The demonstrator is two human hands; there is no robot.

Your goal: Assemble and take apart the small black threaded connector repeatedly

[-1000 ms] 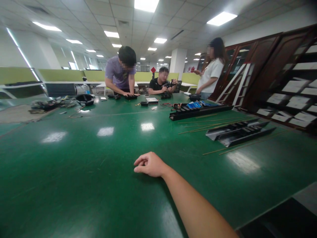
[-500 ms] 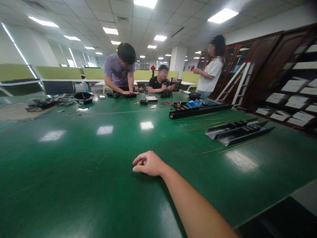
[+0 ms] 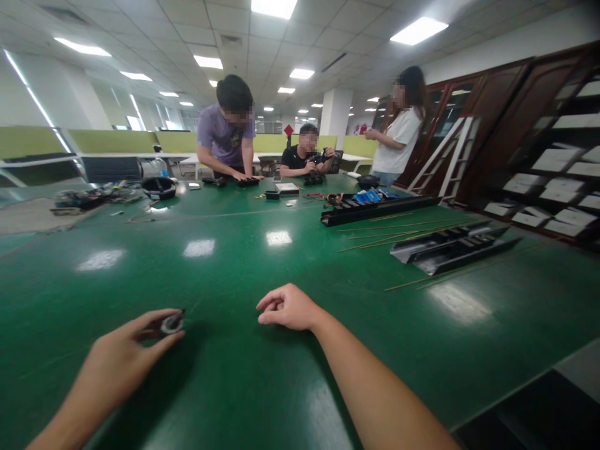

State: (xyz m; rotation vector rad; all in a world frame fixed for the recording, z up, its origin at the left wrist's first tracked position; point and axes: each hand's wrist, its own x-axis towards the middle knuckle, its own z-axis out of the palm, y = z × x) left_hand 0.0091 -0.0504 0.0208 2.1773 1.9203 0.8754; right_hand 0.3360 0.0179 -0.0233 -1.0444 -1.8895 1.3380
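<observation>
My left hand [image 3: 124, 350] is closed on a small round object [image 3: 172, 323], pinched between thumb and fingers at the lower left. The object has a pale grey rim and a dark part that sticks up; its exact kind I cannot make out. The hand hovers a little above the green table [image 3: 220, 369], casting a shadow on it. To its right, my right hand [image 3: 290, 307] rests on the tabletop with loosely curled fingers. A gap shows between its thumb and fingers, and nothing is seen in it.
Black metal channels [image 3: 454, 247] and thin rods [image 3: 375, 244] lie at the right. Farther back are a longer black channel [image 3: 375, 211] and blue packets [image 3: 368, 195]. Three people stand or sit beyond the table. A black round item [image 3: 159, 187] and clutter lie far left.
My left hand has come into view from the lower left, holding the small round object. My right hand stays nearly in place, its fingers still loosely curled.
</observation>
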